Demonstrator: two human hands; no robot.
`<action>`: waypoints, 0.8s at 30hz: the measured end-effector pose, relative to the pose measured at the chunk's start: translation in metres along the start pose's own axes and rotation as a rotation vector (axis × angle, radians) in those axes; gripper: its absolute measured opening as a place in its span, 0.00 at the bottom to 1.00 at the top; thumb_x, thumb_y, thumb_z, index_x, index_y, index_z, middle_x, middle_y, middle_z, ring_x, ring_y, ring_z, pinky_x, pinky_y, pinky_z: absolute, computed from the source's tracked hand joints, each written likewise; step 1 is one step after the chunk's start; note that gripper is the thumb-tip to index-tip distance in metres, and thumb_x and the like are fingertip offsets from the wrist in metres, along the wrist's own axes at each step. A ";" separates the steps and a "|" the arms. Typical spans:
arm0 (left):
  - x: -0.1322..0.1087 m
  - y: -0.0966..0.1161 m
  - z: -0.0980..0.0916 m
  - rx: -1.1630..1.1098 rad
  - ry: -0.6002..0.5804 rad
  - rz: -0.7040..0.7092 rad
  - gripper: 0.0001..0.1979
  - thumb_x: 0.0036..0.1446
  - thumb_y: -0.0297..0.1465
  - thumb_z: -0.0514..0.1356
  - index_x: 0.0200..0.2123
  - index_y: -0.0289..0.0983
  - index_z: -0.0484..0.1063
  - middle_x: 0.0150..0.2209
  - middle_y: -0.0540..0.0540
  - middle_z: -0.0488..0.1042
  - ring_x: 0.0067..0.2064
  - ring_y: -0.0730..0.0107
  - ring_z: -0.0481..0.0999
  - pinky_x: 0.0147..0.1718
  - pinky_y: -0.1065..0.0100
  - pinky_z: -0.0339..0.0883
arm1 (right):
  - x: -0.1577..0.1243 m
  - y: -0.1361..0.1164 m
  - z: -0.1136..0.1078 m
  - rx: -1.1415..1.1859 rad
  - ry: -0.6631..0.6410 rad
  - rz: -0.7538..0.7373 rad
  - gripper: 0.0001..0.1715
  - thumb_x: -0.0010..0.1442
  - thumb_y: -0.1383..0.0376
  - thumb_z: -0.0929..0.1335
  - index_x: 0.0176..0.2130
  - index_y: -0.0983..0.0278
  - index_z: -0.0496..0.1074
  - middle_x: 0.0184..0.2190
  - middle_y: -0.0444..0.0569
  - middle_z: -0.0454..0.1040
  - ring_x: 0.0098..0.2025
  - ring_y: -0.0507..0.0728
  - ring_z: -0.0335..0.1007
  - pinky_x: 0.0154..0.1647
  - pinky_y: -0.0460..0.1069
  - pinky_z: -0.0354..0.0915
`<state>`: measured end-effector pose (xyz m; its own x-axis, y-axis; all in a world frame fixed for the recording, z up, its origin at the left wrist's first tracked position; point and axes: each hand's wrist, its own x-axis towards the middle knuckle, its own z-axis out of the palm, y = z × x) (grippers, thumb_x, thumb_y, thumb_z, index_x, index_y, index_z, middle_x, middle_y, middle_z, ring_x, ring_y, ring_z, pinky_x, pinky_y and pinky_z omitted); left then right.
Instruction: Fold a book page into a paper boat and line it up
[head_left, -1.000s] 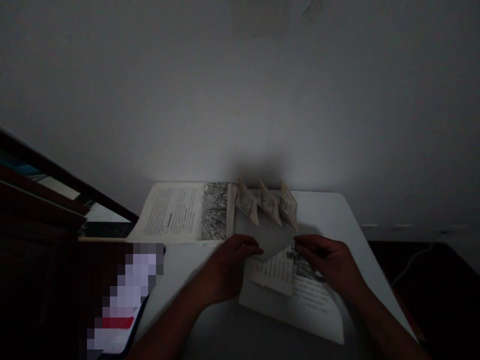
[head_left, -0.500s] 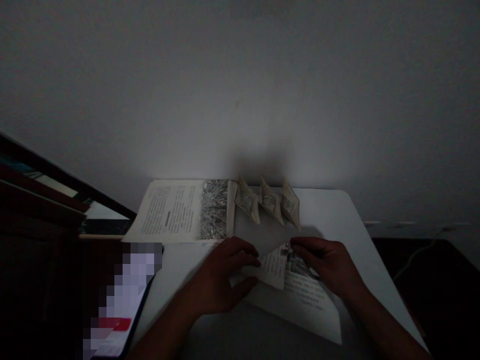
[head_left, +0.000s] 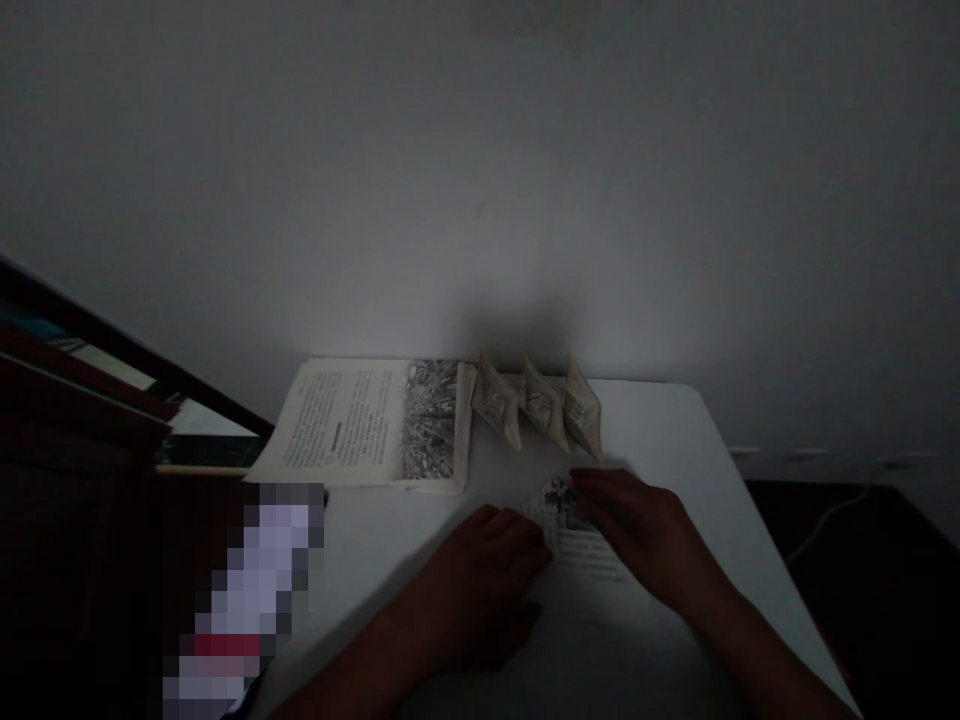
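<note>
A printed paper sheet (head_left: 581,545) lies folded on the white table (head_left: 660,430) in dim light. My left hand (head_left: 480,585) rests on its left folded edge, fingers stretched and pressing down. My right hand (head_left: 637,530) lies flat over the sheet's upper right part, fingertips by the folded tip. Beyond them, three folded paper boats (head_left: 540,405) stand in a row by the wall.
An open book (head_left: 375,420) lies at the table's back left, beside the boats. A phone or tablet with a blurred screen (head_left: 247,600) lies at the front left. Dark shelves or furniture (head_left: 82,400) stand on the left. The table edge drops off on the right.
The sheet's lifted corner has been folded down flat. My left hand slid toward me along the fold, and my right hand moved onto the sheet's top.
</note>
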<state>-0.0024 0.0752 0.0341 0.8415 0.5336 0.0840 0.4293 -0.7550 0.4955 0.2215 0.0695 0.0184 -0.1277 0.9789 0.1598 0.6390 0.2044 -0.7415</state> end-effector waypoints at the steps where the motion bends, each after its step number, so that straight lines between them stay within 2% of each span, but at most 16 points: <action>1: 0.000 -0.001 0.000 -0.003 0.008 0.001 0.18 0.49 0.31 0.60 0.46 0.37 0.66 0.44 0.42 0.70 0.45 0.57 0.68 0.45 0.57 0.60 | -0.002 -0.003 -0.003 -0.031 -0.026 -0.046 0.15 0.58 0.65 0.65 0.45 0.58 0.74 0.44 0.49 0.76 0.45 0.59 0.72 0.48 0.55 0.68; 4: -0.001 -0.001 -0.001 -0.012 0.027 -0.001 0.20 0.49 0.35 0.61 0.46 0.37 0.66 0.44 0.41 0.70 0.46 0.56 0.67 0.45 0.56 0.60 | -0.011 -0.014 -0.011 -0.108 -0.161 -0.127 0.18 0.58 0.66 0.66 0.49 0.55 0.72 0.44 0.47 0.76 0.46 0.58 0.71 0.48 0.55 0.69; 7: -0.002 -0.001 -0.002 -0.012 0.033 -0.022 0.24 0.46 0.37 0.63 0.47 0.37 0.66 0.47 0.41 0.69 0.48 0.54 0.66 0.47 0.54 0.59 | -0.025 -0.018 -0.016 -0.213 -0.284 -0.154 0.27 0.54 0.62 0.69 0.54 0.55 0.67 0.51 0.48 0.71 0.52 0.61 0.67 0.52 0.57 0.66; 12: -0.004 -0.002 0.003 0.014 0.047 -0.021 0.33 0.46 0.39 0.63 0.55 0.37 0.60 0.57 0.38 0.62 0.57 0.50 0.60 0.55 0.50 0.52 | -0.042 -0.013 -0.009 -0.317 -0.307 -0.179 0.44 0.50 0.56 0.71 0.62 0.57 0.53 0.62 0.51 0.56 0.61 0.66 0.53 0.58 0.61 0.58; 18: -0.002 -0.001 0.007 0.030 -0.002 -0.047 0.33 0.48 0.41 0.61 0.56 0.35 0.60 0.59 0.37 0.59 0.59 0.49 0.57 0.58 0.50 0.48 | -0.035 -0.007 0.003 -0.395 -0.333 -0.233 0.43 0.53 0.55 0.69 0.63 0.60 0.52 0.64 0.53 0.52 0.63 0.66 0.49 0.60 0.61 0.55; 24: 0.001 0.000 0.003 0.017 0.013 -0.052 0.31 0.46 0.40 0.63 0.53 0.34 0.62 0.56 0.39 0.62 0.57 0.52 0.59 0.57 0.53 0.51 | -0.030 -0.005 0.005 -0.404 -0.344 -0.252 0.51 0.47 0.50 0.71 0.64 0.61 0.50 0.65 0.54 0.49 0.63 0.67 0.47 0.60 0.63 0.53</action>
<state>-0.0008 0.0741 0.0318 0.8135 0.5774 0.0694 0.4784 -0.7323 0.4845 0.2182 0.0392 0.0140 -0.5088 0.8604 0.0287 0.7867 0.4783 -0.3903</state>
